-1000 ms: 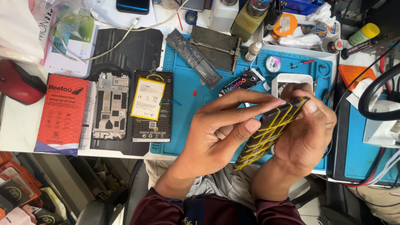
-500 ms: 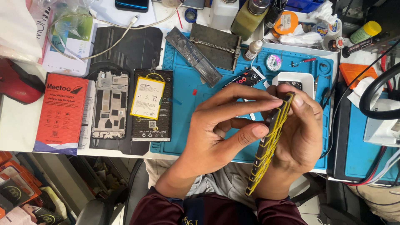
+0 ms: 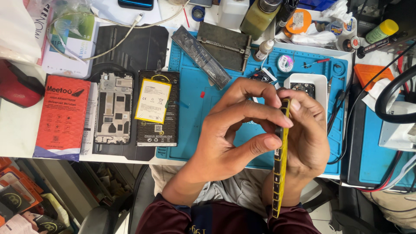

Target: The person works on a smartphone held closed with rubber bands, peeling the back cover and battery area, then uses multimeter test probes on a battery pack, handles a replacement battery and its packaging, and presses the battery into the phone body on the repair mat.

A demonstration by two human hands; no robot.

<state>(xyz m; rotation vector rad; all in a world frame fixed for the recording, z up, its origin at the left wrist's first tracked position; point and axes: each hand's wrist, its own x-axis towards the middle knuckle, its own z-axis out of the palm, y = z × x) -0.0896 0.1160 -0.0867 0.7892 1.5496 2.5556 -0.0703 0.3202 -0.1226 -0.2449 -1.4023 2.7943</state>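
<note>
Both my hands hold a thin phone part with yellow strips (image 3: 279, 173), seen edge-on and standing nearly vertical over the blue work mat (image 3: 190, 130). My left hand (image 3: 236, 125) pinches its left side with thumb and fingers. My right hand (image 3: 307, 134) cups it from the right, fingertips at its top end. On the mat's left lie a bare phone frame (image 3: 113, 108) and a phone body with a yellow-labelled battery (image 3: 155, 102).
A red box (image 3: 60, 115) lies left of the phone frame. A white tray (image 3: 308, 82) sits behind my right hand. Bottles (image 3: 259, 15), a metal holder (image 3: 225, 45), a white cable (image 3: 108, 24) and black cables (image 3: 390, 91) crowd the back and right.
The yellow-striped part has turned from a slanted, face-visible position to edge-on and nearly vertical. Both hands kept hold of it and shifted slightly with the turn.
</note>
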